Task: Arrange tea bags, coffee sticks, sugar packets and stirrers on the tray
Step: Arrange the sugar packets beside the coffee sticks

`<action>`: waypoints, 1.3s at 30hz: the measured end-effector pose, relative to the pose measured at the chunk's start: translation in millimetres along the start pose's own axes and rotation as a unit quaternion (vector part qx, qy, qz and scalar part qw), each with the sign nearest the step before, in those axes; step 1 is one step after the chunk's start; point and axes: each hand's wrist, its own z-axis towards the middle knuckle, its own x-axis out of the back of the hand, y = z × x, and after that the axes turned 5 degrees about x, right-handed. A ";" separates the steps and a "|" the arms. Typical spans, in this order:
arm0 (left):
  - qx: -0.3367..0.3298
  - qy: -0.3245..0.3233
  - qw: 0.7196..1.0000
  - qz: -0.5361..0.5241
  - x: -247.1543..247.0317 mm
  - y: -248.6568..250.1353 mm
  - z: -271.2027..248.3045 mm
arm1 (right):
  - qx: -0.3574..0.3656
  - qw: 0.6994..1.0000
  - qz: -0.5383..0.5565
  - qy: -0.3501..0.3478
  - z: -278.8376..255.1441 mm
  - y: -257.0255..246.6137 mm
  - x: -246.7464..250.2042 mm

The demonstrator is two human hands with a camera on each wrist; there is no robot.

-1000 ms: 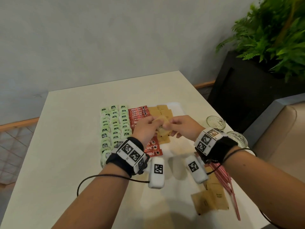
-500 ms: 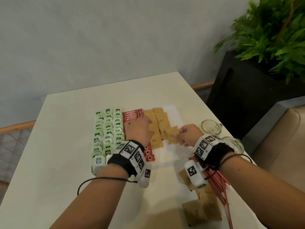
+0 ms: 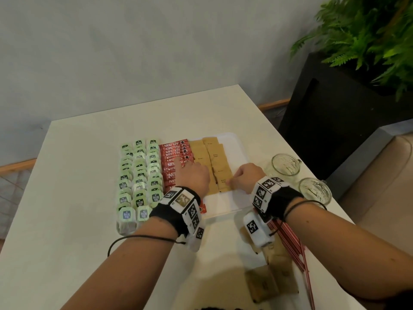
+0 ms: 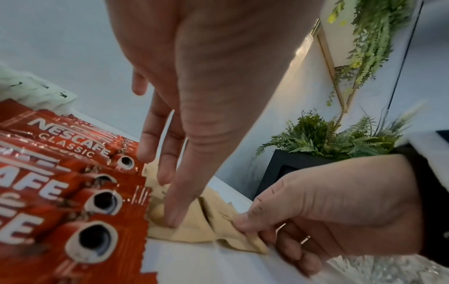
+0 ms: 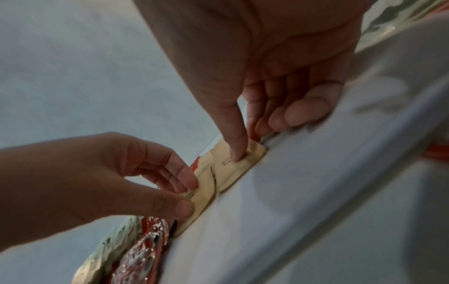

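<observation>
Lying nearest me at five o'clock on the bench [image 3: 67,198], loose sugar packets [image 3: 263,285] sit beside red stirrers [image 3: 297,249]. On the tray [image 3: 237,153] ahead, my left hand [image 3: 194,175] presses straight fingers on the brown packet rows [image 3: 210,157]; my right hand [image 3: 245,179] pinches one packet's corner at one o'clock. Coffee sticks [image 3: 174,153] and tea bags [image 3: 138,175] line eleven o'clock.

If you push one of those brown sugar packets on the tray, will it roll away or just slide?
Probably slide: the brown sugar packets lie flat on the tray. They look thin and bendy; one creases under the right hand. Likely very light.
</observation>
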 end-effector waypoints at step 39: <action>-0.178 -0.208 0.939 -0.207 -29.0 56.9 -139.2 | 0.145 0.984 -0.092 -0.045 -184.8 117.6 16.6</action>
